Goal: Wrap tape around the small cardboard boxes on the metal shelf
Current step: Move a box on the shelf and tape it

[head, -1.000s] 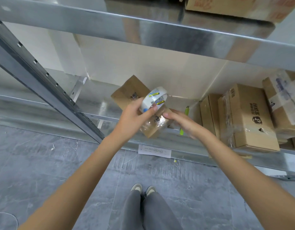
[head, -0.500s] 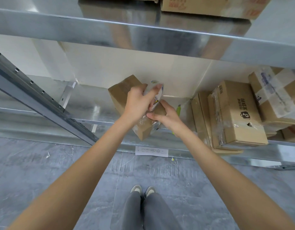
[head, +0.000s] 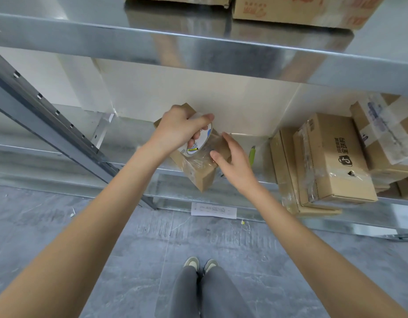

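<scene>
A small brown cardboard box (head: 204, 177) lies at an angle on the metal shelf (head: 134, 143), its near corner past the shelf's front edge. Clear tape covers its near half. My left hand (head: 177, 131) grips a roll of clear tape (head: 199, 142) with a white, blue and yellow core, held against the top of the box. My right hand (head: 232, 161) lies with straight fingers on the box's right side, the thumb pressing the taped surface just below the roll.
More cardboard boxes (head: 331, 161), some taped, stand on the shelf to the right. A green utility knife (head: 252, 154) lies between them and the small box. An upper shelf (head: 198, 49) with boxes hangs overhead. A slanted steel upright (head: 49, 120) stands left. A paper slip (head: 214, 210) lies on the floor.
The roll went from above the box down onto its far side, then back toward its near half. My right hand moved from beside the box onto its right side.
</scene>
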Demonstrator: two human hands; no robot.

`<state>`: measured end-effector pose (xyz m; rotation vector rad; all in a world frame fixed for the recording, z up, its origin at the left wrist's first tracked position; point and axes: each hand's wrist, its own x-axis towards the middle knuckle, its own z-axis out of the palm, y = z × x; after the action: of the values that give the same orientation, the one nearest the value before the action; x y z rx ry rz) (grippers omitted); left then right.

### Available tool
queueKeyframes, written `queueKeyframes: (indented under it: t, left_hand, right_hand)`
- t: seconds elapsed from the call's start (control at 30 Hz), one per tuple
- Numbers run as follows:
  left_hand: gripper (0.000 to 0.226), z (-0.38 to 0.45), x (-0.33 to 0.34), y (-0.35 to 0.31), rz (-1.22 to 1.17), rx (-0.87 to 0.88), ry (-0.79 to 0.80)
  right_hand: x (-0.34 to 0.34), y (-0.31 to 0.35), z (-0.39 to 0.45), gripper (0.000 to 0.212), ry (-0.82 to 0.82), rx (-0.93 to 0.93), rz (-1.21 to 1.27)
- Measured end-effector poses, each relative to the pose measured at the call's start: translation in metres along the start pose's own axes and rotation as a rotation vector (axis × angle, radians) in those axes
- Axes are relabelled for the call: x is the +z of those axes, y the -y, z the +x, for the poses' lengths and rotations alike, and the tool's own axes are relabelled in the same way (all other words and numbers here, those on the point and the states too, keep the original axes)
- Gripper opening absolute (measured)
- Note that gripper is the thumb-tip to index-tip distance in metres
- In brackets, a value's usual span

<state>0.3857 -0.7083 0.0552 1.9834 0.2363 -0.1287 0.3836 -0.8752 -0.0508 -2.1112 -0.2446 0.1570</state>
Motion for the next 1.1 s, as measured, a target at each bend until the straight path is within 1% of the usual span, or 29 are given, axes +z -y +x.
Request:
queueKeyframes:
  t: [0.03,0.07,0.17,0.2,0.23,0.33,0.43,0.53,0.7,0.87,0.97,1.1]
  left_hand:
    - [0.034,0.000,-0.001,0.000,-0.013,-0.005,-0.012]
    - [0.034,0.000,-0.001,0.000,-0.025,-0.010,-0.017]
    - [0.035,0.000,0.003,0.000,-0.039,-0.010,-0.008]
    - [0.035,-0.001,0.004,0.000,-0.043,-0.009,-0.001]
    - [0.035,-0.001,0.005,0.000,-0.050,-0.009,0.008]
    - [0.033,-0.003,0.007,-0.002,-0.060,-0.009,0.033]
    - [0.034,-0.006,0.005,-0.002,-0.015,0.005,0.044]
    - [0.034,-0.011,0.002,0.003,-0.001,0.012,0.058]
    - [0.042,-0.018,-0.001,0.016,-0.015,-0.020,0.073]
    - [0.034,-0.022,0.001,0.020,-0.043,-0.042,0.052]
    - [0.035,-0.025,0.004,0.021,-0.063,-0.055,0.030]
    - [0.041,-0.032,-0.001,0.023,0.080,-0.071,0.016]
  right_hand:
    - [0.000,0.001,-0.002,0.073,0.031,0.004,-0.042]
    - [-0.001,0.002,-0.004,0.082,0.061,0.012,-0.101]
    - [-0.001,0.007,-0.008,0.118,0.109,0.005,-0.284]
    - [0.000,0.008,-0.008,0.125,0.102,-0.013,-0.343]
    - [0.001,0.009,-0.007,0.128,0.091,-0.034,-0.398]
    - [0.004,0.011,0.000,0.120,0.087,-0.053,-0.458]
    - [0.006,0.012,0.002,0.109,0.079,-0.044,-0.374]
    - [0.010,0.011,-0.002,0.102,0.056,-0.085,-0.287]
    - [0.012,0.008,-0.002,0.090,0.051,-0.078,-0.242]
    - [0.014,0.008,0.003,0.086,0.029,-0.031,-0.149]
    - [0.013,0.006,0.004,0.086,0.032,-0.038,-0.165]
    - [0.011,0.005,0.007,0.086,0.047,-0.038,-0.181]
